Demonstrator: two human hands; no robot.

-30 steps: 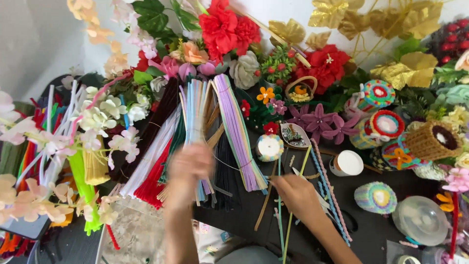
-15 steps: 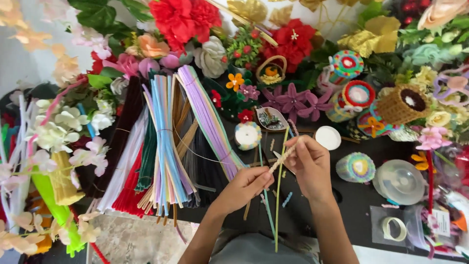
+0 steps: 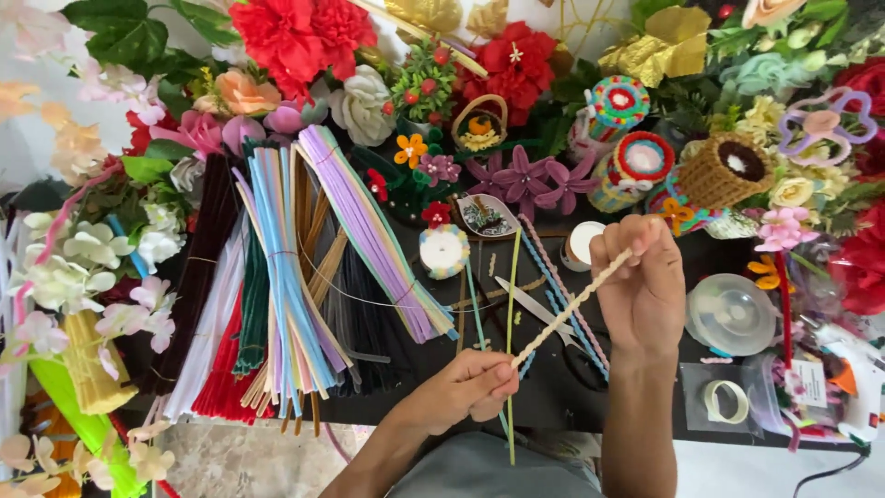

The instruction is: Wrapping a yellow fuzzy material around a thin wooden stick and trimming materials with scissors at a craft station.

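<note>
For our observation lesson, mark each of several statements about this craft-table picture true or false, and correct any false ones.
1. Both hands hold one cream twisted pipe-cleaner stem. True.
2. The right hand grips the stem's lower end. False: it grips the upper end; the left hand pinches the lower.
3. Metal scissors lie on the black table. True.
4. The lilac pipe-cleaner bundle lies right of the scissors. False: left.
</note>
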